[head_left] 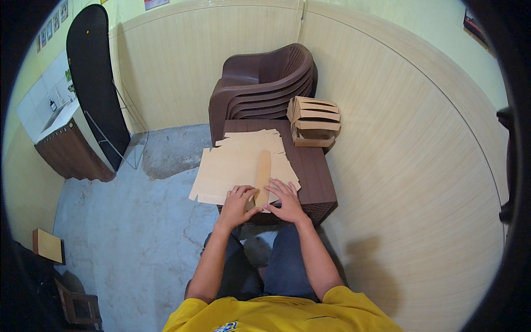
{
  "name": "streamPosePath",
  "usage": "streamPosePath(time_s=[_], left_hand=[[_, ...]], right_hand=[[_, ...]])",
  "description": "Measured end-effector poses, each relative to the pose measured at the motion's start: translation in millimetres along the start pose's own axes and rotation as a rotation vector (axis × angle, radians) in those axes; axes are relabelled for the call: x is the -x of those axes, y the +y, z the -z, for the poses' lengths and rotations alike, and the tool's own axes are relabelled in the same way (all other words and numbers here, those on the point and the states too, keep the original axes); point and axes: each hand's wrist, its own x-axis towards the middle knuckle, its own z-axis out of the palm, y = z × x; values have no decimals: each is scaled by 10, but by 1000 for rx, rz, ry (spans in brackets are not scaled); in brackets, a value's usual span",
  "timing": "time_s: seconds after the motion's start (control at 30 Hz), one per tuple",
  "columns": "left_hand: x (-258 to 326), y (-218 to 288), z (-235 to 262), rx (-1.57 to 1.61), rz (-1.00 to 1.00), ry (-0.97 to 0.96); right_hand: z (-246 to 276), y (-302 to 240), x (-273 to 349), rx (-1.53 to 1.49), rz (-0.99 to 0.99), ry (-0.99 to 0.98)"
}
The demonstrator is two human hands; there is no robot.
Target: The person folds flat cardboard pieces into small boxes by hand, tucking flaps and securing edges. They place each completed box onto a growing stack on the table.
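L hand (pixel 239 206): bent at strip's (pixel 264 169) near end, grip unclear
R hand (pixel 286 201): ditto, opp. side
Card sheets (pixel 227 171): flat, prob. unfinished
Boxes (pixel 314 125): prob. done

The surface (pixel 314 178) was brown, its top lined like planks, its side woven-looking. Flat tan card (pixel 227 163) lay on it in overlapping layers, notched along the edges, jutting past the surface's left edge. Beyond the card, to its right, stood stacked tan boxes (pixel 315 135) with dark openings.
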Motion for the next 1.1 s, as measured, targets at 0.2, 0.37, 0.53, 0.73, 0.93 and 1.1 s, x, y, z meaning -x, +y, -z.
streamPosePath(time_s=[0.2, 0.37, 0.53, 0.73, 0.93, 1.1], left_hand=[[-68, 194, 10, 151, 96, -6], [-202, 271, -129, 328, 44, 34], [-374, 184, -225, 232, -82, -11], [-509, 382, -342, 107, 45, -25], [-649, 415, -445, -43, 242, 14], [-729, 308, -518, -13, 291, 65]], right_hand=[[26, -36, 6, -28, 18, 24], [26, 2, -6, -127, -77, 43], [-32, 13, 18, -296, -186, 251], [-103, 45, 44, -324, -193, 397], [-223, 1, 26, -26, -207, 624], [-237, 29, 4, 81, -402, 592]])
